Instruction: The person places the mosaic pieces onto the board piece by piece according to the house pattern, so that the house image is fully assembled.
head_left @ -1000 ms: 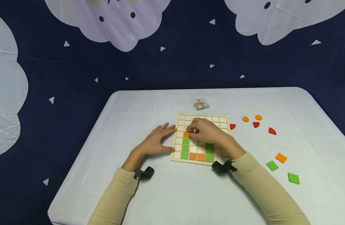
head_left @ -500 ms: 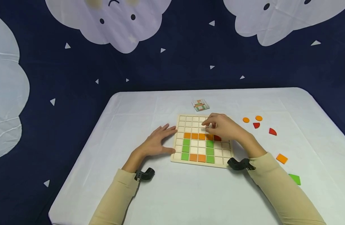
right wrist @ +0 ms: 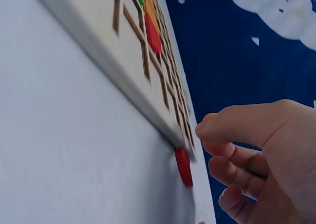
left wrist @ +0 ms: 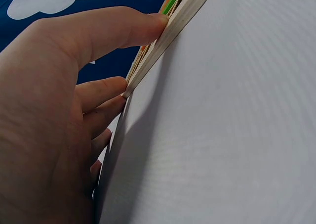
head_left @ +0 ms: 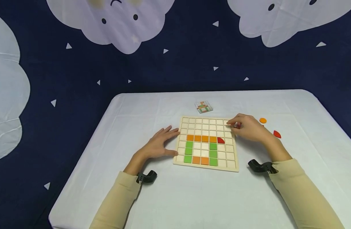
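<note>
A wooden grid board lies on the table, with green squares, orange squares and a red quarter-circle tile set in its cells. At its left edge rests my left hand, fingers spread and the thumb against the rim in the left wrist view. My right hand hovers by the board's right edge, fingers bent, thumb and index tips close together with nothing visible between them. Just below those fingertips, another red tile lies against the board's edge in the right wrist view.
Behind the board lies a small pattern card. On the right are an orange disc and a red quarter-circle piece. A white cloth covers the table, and a dark blue printed backdrop hangs behind it.
My right hand has moved right, from over the board's middle to its right edge, uncovering the orange row and the red tile at its end. The left hand has stayed in place.
</note>
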### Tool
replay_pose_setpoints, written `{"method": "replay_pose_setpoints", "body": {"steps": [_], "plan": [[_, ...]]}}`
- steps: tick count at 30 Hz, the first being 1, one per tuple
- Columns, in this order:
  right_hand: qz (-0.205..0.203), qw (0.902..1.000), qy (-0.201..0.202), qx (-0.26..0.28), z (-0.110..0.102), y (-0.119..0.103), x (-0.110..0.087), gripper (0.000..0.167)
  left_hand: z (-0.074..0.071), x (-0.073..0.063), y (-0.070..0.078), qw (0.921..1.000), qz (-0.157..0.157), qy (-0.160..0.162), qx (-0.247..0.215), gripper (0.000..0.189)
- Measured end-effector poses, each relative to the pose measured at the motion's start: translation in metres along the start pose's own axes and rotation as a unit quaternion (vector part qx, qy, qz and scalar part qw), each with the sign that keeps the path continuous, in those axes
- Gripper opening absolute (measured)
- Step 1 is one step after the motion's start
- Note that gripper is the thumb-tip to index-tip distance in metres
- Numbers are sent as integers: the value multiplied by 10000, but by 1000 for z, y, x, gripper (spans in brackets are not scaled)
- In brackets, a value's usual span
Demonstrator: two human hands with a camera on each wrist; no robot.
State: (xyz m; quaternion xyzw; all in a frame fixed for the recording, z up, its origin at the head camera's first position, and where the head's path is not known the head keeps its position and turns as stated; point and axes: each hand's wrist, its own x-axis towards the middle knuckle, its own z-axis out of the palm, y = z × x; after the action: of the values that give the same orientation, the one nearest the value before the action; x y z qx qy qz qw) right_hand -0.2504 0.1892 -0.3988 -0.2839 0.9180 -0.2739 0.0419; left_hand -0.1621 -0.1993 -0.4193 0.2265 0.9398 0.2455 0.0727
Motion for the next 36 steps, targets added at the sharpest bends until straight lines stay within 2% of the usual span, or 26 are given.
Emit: {"method": "replay_pose_setpoints", "body": {"steps": [6, 12, 23, 36], "plan": [[258, 9997, 24, -29, -5, 11, -4, 30, 0, -1, 0, 10000, 34, -2, -14, 84], [300, 9995, -5, -89, -4, 20, -7, 31, -1, -1, 2, 10000, 20, -28, -56, 84], [488, 9979, -429, -46, -8, 24, -9, 29, 0, -2, 1, 10000, -14, 2, -68, 85], [523, 9936, -991, 158, -22, 20, -17, 39, -1, -1, 2, 9999, -62, -21, -88, 83]]}}
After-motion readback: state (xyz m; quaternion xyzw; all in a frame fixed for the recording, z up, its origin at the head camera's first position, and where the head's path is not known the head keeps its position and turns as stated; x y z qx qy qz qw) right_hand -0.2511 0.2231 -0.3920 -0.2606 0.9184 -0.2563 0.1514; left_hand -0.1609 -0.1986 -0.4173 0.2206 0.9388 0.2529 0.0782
